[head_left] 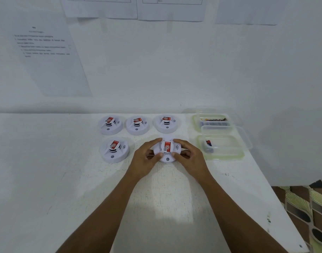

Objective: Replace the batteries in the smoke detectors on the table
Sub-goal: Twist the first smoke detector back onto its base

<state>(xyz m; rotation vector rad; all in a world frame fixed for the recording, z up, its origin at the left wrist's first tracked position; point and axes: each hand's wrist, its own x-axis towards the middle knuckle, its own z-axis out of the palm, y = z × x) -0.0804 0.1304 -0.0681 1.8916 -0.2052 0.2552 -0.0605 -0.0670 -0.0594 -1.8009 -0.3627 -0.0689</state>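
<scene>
Several round white smoke detectors with red labels stand on the white table [83, 179]. Three form a back row: one at the left [110, 125], one in the middle [137, 125] and one at the right [166, 123]. Another [114, 151] stands in front at the left. The front right detector [167, 150] is held from both sides. My left hand [146, 157] grips its left rim, thumb on top and forefinger along the far edge. My right hand [188, 155] grips its right rim the same way.
At the right stand two clear plastic tubs with green rims. The far tub [214, 121] holds several batteries; the near tub [221, 147] holds one battery [209, 146]. The table's right edge runs close by the tubs. Printed sheets hang on the wall behind.
</scene>
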